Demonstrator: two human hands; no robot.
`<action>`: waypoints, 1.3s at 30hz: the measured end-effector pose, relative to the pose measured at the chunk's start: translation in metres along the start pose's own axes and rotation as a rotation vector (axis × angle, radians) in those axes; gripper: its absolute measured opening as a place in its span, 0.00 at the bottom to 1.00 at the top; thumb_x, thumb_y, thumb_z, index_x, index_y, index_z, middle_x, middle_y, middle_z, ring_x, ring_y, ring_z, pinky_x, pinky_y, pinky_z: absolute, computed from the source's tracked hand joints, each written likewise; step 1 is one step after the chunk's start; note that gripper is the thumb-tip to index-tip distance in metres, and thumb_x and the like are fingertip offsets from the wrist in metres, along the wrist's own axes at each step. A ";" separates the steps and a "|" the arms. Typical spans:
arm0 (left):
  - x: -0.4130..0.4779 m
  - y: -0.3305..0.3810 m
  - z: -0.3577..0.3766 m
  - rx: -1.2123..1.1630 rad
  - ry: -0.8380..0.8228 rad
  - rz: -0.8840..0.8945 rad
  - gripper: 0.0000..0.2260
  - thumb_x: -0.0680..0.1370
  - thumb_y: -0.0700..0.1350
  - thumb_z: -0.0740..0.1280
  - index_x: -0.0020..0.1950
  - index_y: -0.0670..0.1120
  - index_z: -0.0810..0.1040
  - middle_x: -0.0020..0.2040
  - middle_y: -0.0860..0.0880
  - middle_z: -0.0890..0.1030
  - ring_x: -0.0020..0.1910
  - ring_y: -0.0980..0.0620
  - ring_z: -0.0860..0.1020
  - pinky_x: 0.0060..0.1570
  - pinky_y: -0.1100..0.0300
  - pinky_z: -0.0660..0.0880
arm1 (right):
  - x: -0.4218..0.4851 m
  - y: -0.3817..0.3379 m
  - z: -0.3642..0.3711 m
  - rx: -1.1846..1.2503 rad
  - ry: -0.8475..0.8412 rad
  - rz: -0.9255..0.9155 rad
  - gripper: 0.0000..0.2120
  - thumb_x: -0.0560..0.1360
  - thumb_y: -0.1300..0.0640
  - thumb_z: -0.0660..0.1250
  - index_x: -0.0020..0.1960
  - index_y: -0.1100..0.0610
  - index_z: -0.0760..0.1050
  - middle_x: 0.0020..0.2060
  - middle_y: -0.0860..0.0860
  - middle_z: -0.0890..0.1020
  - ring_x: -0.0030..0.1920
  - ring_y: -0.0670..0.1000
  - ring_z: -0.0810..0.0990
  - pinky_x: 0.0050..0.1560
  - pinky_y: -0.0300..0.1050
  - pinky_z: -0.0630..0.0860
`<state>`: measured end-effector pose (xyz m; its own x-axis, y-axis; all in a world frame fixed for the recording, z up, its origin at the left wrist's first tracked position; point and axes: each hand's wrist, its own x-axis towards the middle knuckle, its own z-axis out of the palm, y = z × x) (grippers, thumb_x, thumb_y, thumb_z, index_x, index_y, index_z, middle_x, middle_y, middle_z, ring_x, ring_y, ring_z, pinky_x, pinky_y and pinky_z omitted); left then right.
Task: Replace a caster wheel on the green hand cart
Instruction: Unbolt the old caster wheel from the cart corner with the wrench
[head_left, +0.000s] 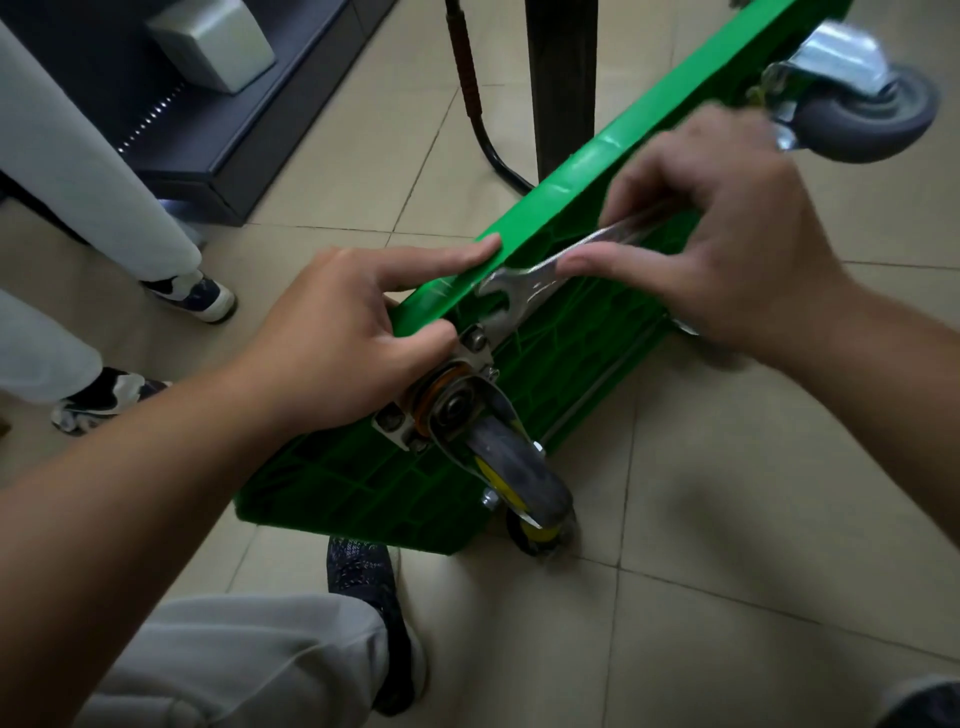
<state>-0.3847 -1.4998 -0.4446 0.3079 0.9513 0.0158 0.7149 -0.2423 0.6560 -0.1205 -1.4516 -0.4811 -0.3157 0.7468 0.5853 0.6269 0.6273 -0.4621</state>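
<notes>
The green hand cart (566, 358) stands tipped on its side on the tiled floor, ribbed underside facing me. A caster wheel (519, 467) with a grey tyre and yellow hub is bolted to its near corner by a metal plate (467, 358). My left hand (343, 332) grips the cart's upper edge beside that plate, thumb next to a bolt. My right hand (727, 244) holds a silver open-end wrench (524, 286), whose jaw sits just above the plate's upper bolt. A second caster (857, 98) shows at the cart's far corner.
Another person's legs and shoes (192, 296) stand at the left. My own shoe (374, 603) and knee are below the cart. A dark cabinet base (218, 150) lies at the upper left, and a black post (563, 78) and the cart's bent black handle tube (467, 78) rise behind the cart.
</notes>
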 end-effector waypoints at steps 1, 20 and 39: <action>0.000 0.000 0.000 0.003 0.001 0.002 0.26 0.74 0.48 0.68 0.68 0.72 0.75 0.67 0.68 0.78 0.50 0.42 0.87 0.47 0.40 0.85 | -0.011 0.002 0.008 0.185 0.025 0.136 0.19 0.72 0.37 0.73 0.46 0.52 0.77 0.40 0.50 0.78 0.43 0.55 0.77 0.47 0.45 0.69; 0.000 -0.002 0.001 -0.031 0.004 -0.008 0.26 0.75 0.48 0.68 0.72 0.67 0.75 0.70 0.63 0.77 0.54 0.58 0.85 0.50 0.48 0.85 | -0.105 -0.027 0.128 0.958 0.052 0.691 0.13 0.78 0.45 0.70 0.43 0.53 0.72 0.29 0.46 0.73 0.27 0.44 0.65 0.29 0.36 0.64; 0.000 -0.002 0.000 -0.008 0.003 -0.007 0.27 0.75 0.45 0.67 0.72 0.66 0.75 0.69 0.67 0.76 0.52 0.55 0.86 0.49 0.46 0.85 | -0.091 -0.024 0.159 0.843 0.047 0.716 0.21 0.71 0.28 0.67 0.45 0.46 0.75 0.40 0.39 0.82 0.46 0.40 0.82 0.45 0.32 0.74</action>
<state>-0.3861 -1.4997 -0.4454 0.3011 0.9535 0.0133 0.7120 -0.2341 0.6620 -0.2202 -1.4993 -0.6288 -0.0351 0.9992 0.0176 -0.0385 0.0163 -0.9991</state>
